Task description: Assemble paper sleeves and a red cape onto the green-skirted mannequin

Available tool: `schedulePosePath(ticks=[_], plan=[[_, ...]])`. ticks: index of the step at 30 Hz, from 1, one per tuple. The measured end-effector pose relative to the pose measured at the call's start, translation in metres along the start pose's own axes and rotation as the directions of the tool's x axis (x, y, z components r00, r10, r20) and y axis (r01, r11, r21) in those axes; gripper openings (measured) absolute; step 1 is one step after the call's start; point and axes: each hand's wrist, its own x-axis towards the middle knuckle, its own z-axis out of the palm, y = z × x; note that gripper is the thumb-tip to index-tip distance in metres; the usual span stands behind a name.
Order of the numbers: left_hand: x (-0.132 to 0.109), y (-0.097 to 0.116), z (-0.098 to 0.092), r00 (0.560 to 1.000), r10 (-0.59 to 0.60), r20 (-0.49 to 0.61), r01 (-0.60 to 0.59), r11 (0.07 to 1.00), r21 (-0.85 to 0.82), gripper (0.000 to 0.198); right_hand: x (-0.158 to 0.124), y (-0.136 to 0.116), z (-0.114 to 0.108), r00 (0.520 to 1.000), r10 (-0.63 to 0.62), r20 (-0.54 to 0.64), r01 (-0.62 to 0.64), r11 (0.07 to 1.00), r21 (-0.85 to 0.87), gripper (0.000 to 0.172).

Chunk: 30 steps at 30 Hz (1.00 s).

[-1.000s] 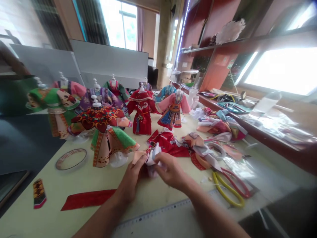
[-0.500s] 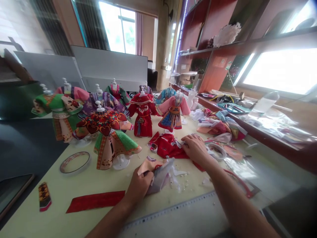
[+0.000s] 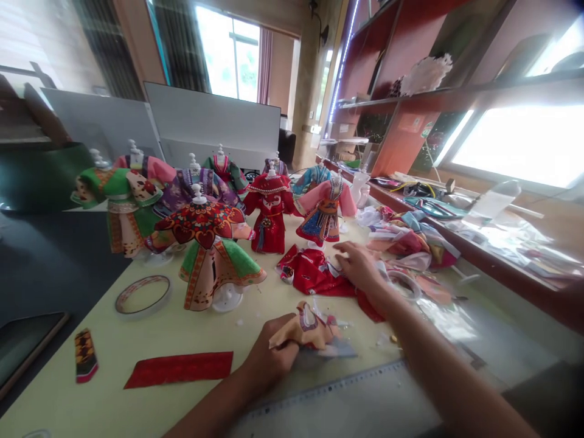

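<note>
My left hand (image 3: 276,347) is closed on a small peach doll garment (image 3: 303,331) with a dark, patterned neckline. Beneath it, a bluish-grey sheet (image 3: 335,350) pokes out to the right; I cannot tell if the hand grips that too. My right hand (image 3: 360,264) reaches forward with fingers apart, nothing visible in them, at the right edge of a crumpled red doll garment (image 3: 314,272). Whether the fingertips touch that cloth is unclear. A flat red strip of fabric (image 3: 180,369) lies left of my left hand, and a ruler (image 3: 328,387) runs below it.
Several dressed doll stands, one with a red collar and green skirt (image 3: 198,261), fill the back left. A tape roll (image 3: 143,295) and a patterned fabric tab (image 3: 85,356) lie at left. A fabric pile (image 3: 410,234) and another tape roll (image 3: 406,285) are at right.
My left hand has moved slightly right and lower, turning the peach garment so its neckline faces up. The right hand's fingers have opened and come off the red garment's pale edge.
</note>
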Motion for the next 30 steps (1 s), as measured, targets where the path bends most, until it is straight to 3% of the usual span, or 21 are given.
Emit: schedulePosePath(ticks=[4,8,10,13,19,25,30], plan=[[-0.003,-0.008,0.001,0.972,0.094,0.215,-0.125,0.982,0.138,0.016,0.001,-0.047,0.034,0.95,-0.279,0.137,0.256,0.953,0.165,0.028],[-0.005,-0.017,0.001,0.938,0.152,0.31,-0.228,0.947,0.228,0.017,0.011,-0.064,0.057,0.939,-0.311,0.15,0.266,0.929,0.258,0.013],[-0.004,-0.021,0.001,0.929,0.169,0.33,-0.259,0.933,0.251,0.016,0.019,-0.061,0.056,0.954,-0.272,0.127,0.222,0.925,0.31,0.008],[-0.004,-0.023,-0.001,0.923,0.183,0.338,-0.281,0.921,0.269,0.016,0.03,-0.052,0.042,0.978,-0.19,0.08,0.143,0.904,0.402,0.017],[-0.003,-0.021,-0.003,0.924,0.186,0.333,-0.285,0.917,0.278,0.026,0.037,-0.029,0.011,0.965,-0.229,0.131,0.114,0.809,0.576,0.028],[-0.003,-0.022,-0.002,0.921,0.204,0.332,-0.305,0.907,0.291,0.026,0.022,0.009,-0.001,0.973,-0.126,0.192,0.022,0.883,0.469,0.018],[-0.002,-0.023,-0.001,0.92,0.201,0.335,-0.298,0.916,0.27,0.023,-0.004,0.0,0.018,0.954,-0.164,0.25,0.054,0.917,0.394,0.031]])
